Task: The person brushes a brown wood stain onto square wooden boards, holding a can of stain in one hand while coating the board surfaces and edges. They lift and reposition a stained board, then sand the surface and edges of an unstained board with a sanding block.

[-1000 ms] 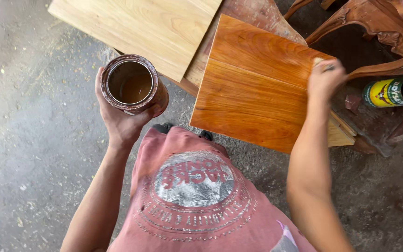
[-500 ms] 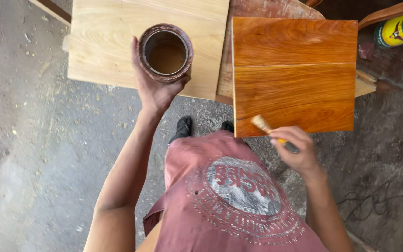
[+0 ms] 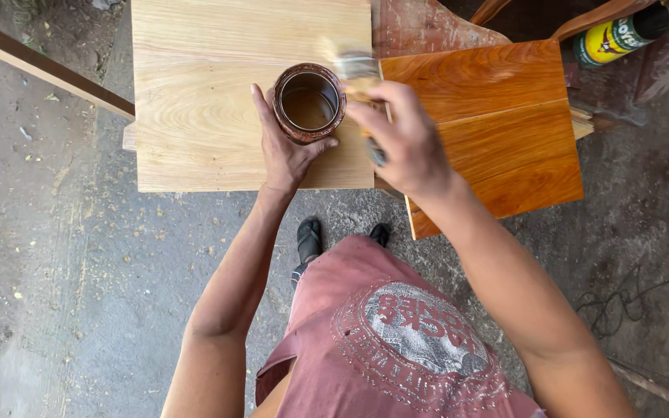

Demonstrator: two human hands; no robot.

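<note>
Bare pale board point(image 3: 210, 93) left is free; tin point(image 3: 309, 102) & stained panel point(image 3: 497, 124) crowd the right.

Open round can point(image 3: 309, 103), brown-stained rim and sides, brownish liquid inside, no label visible: held in left hand point(image 3: 288, 147) over pale unfinished board point(image 3: 218, 93). Dark bottle point(image 3: 621, 35) with yellow label, lying tilted at top right, beyond orange-varnished panel point(image 3: 497, 124). No signs, no screens.
</note>
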